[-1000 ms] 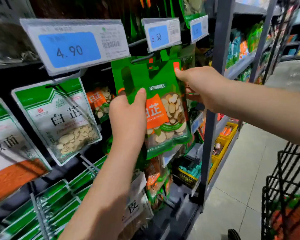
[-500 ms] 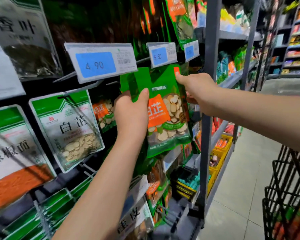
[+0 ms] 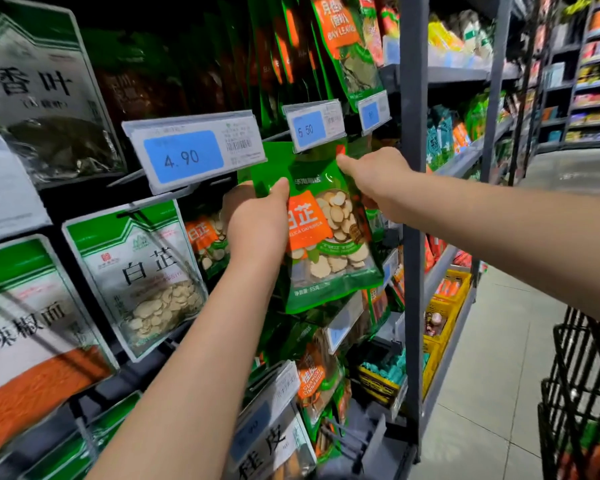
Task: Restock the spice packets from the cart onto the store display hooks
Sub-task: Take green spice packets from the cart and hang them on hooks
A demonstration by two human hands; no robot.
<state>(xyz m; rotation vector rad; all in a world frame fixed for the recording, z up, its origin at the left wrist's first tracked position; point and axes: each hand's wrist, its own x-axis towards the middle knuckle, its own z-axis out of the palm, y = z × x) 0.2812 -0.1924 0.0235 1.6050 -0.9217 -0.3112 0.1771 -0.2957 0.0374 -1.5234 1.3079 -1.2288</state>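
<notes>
Green left edge of the spice packet [image 3: 329, 237] is gripped by the left hand [image 3: 257, 226], thumb in front. Packet upright, long axis vertical, top just beneath the price tag [image 3: 314, 126]. Right hand [image 3: 378, 178] pinches the top right corner and is nearer the tag. Cart [image 3: 584, 386] far right.

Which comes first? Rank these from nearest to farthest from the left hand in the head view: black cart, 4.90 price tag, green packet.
1. green packet, gripped by the left hand.
2. 4.90 price tag, just up and left.
3. black cart, far lower right.
</notes>
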